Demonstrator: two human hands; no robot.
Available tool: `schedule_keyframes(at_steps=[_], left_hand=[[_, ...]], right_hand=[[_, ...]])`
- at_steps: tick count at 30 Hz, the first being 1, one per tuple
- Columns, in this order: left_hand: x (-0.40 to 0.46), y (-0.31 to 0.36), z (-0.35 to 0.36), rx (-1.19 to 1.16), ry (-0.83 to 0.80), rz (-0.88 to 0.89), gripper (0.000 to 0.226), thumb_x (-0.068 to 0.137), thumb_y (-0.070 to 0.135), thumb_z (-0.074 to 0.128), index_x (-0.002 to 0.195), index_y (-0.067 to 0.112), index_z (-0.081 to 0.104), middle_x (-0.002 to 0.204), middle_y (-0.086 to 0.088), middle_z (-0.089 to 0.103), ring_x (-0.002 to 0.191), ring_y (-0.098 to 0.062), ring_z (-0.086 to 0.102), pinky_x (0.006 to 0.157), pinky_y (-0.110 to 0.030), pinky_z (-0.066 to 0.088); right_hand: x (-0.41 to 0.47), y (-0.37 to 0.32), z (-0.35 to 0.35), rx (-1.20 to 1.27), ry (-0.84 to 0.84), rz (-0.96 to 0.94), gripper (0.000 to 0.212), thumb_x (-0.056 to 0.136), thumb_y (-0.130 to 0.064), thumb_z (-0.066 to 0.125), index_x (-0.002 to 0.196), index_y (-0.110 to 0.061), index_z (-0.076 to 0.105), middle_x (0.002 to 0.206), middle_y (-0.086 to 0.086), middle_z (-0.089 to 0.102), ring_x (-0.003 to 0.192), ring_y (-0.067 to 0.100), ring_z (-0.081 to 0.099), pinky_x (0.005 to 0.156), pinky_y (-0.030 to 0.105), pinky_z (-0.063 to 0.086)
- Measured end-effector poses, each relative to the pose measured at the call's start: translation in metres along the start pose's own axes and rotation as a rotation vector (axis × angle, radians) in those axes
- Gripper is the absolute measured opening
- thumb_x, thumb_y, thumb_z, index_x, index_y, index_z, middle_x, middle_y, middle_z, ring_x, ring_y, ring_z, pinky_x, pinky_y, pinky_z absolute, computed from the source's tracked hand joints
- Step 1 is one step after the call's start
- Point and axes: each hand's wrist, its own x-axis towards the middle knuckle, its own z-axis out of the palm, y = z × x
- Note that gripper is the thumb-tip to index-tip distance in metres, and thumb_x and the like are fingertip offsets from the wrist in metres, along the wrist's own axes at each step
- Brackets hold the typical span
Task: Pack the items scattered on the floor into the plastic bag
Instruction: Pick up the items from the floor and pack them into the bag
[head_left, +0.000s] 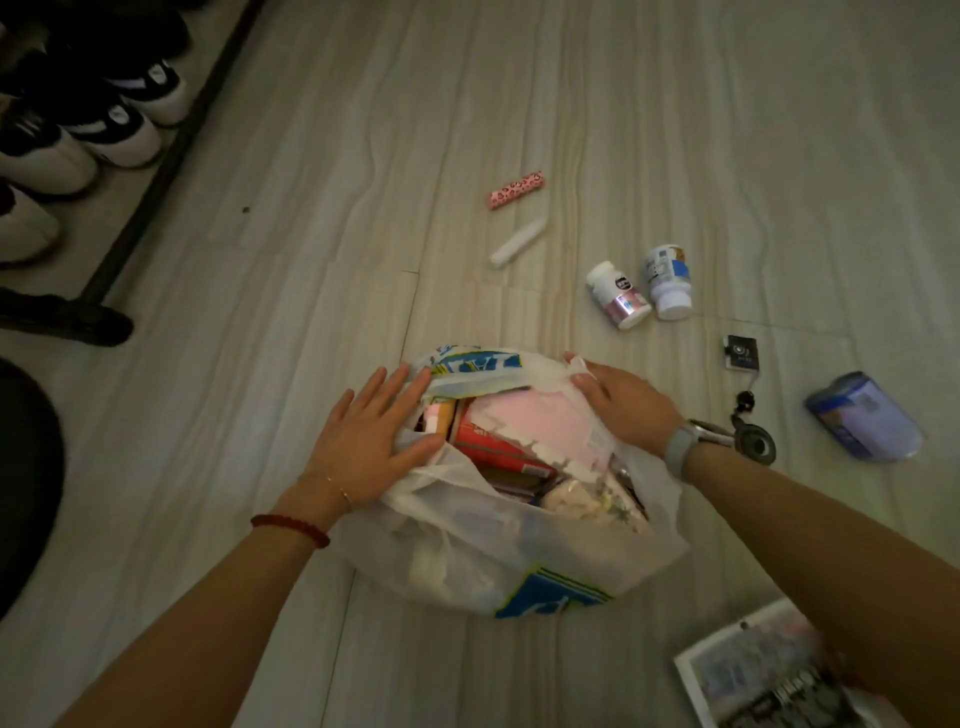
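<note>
While the left hand (371, 434) lies flat on the bag (519, 545), the right hand's (621, 402) grip pinches its rim; two bottles (641, 293) lie nearby.

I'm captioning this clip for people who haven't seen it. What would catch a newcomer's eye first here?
The stuffed plastic bag at centre, its mouth spread by the left hand and right hand, with a pink item on top. Beyond it on the floor lie two tubes, one pink, one white, and two bottles; a blue packet lies right.
</note>
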Motion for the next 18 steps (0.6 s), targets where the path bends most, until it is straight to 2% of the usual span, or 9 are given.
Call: schedule_keyframes(at_steps=[3, 6, 9, 12, 15, 18], left_hand=[[0.003, 0.000, -0.002, 0.002, -0.037, -0.008, 0.096, 0.049, 0.090, -0.016, 0.130, 0.040, -0.024, 0.156, 0.006, -0.005, 0.144, -0.019, -0.005, 0.115, -0.048, 0.004], [-0.005, 0.010, -0.015, 0.045, -0.058, -0.019, 0.101, 0.050, 0.090, -0.014, 0.137, 0.038, -0.020, 0.156, 0.003, -0.008, 0.143, -0.020, -0.009, 0.113, -0.052, -0.003], [-0.012, 0.036, -0.041, -0.006, 0.070, 0.026, 0.097, 0.064, 0.082, 0.009, 0.145, 0.029, 0.006, 0.156, -0.002, 0.004, 0.144, -0.023, -0.001, 0.112, -0.053, -0.006], [0.000, 0.080, -0.074, -0.060, 0.203, 0.140, 0.079, 0.074, 0.061, 0.024, 0.140, 0.019, 0.031, 0.151, -0.009, 0.026, 0.141, -0.030, 0.017, 0.112, -0.055, 0.004], [0.023, 0.134, -0.094, -0.071, 0.242, 0.289, 0.066, 0.077, 0.050, 0.030, 0.127, 0.010, 0.049, 0.138, -0.017, 0.046, 0.130, -0.037, 0.038, 0.107, -0.057, 0.025], [0.034, 0.199, -0.097, -0.126, 0.211, 0.405, 0.057, 0.081, 0.043, 0.036, 0.122, 0.007, 0.053, 0.130, -0.017, 0.052, 0.123, -0.036, 0.045, 0.102, -0.048, 0.033]], right_hand=[[0.010, 0.000, -0.001, 0.096, -0.012, 0.098, 0.042, 0.097, -0.030, 0.034, 0.132, -0.008, 0.043, 0.139, 0.015, 0.047, 0.126, 0.027, 0.044, 0.100, 0.024, 0.029], [-0.001, -0.002, -0.001, 0.011, 0.005, 0.124, 0.055, 0.095, -0.036, 0.040, 0.143, -0.016, 0.024, 0.147, 0.013, 0.035, 0.134, 0.028, 0.034, 0.112, 0.038, 0.025], [-0.032, -0.012, -0.012, -0.029, 0.028, 0.120, 0.069, 0.089, -0.046, 0.047, 0.144, -0.029, 0.010, 0.153, 0.004, 0.021, 0.141, 0.024, 0.019, 0.114, 0.050, 0.014], [-0.069, -0.024, -0.036, -0.024, 0.064, 0.093, 0.077, 0.085, -0.048, 0.052, 0.144, -0.031, 0.006, 0.156, 0.002, 0.012, 0.143, 0.022, 0.009, 0.116, 0.052, 0.007], [-0.114, -0.027, -0.063, 0.035, 0.263, 0.072, 0.065, 0.088, -0.043, 0.050, 0.143, -0.022, 0.021, 0.152, 0.007, 0.025, 0.141, 0.024, 0.020, 0.116, 0.045, 0.017], [-0.176, -0.015, -0.082, 0.149, 0.504, 0.180, 0.056, 0.086, -0.041, 0.042, 0.132, -0.009, 0.043, 0.134, 0.016, 0.048, 0.124, 0.031, 0.044, 0.106, 0.031, 0.030]])
